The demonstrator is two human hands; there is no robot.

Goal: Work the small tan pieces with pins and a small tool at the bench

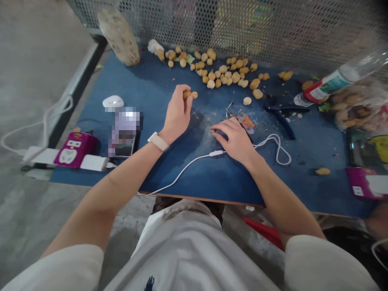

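My left hand [178,111], with a pale band on its wrist, is closed around a small tan gourd [190,95] whose rounded end shows past the fingertips. Lower and to the right, my right hand [232,135] lies palm down on the table with curled fingers. A small brownish bit shows at its thumb and index finger; what it belongs to is hidden. A white cable [197,159] with an inline switch [216,153] runs behind the right wrist and loops to its right. Thin metal bits [229,106] and an orange crumpled piece [247,121] lie just beyond that hand.
Many small gourds [224,74] lie along the perforated metal panel [182,24]. Dark-handled pliers [283,119], a tilted bottle [327,87] and a plastic bag [354,109] are rightward. Leftward are a white mouse [113,102], a purple adapter [75,149] and a netted bundle [119,36].
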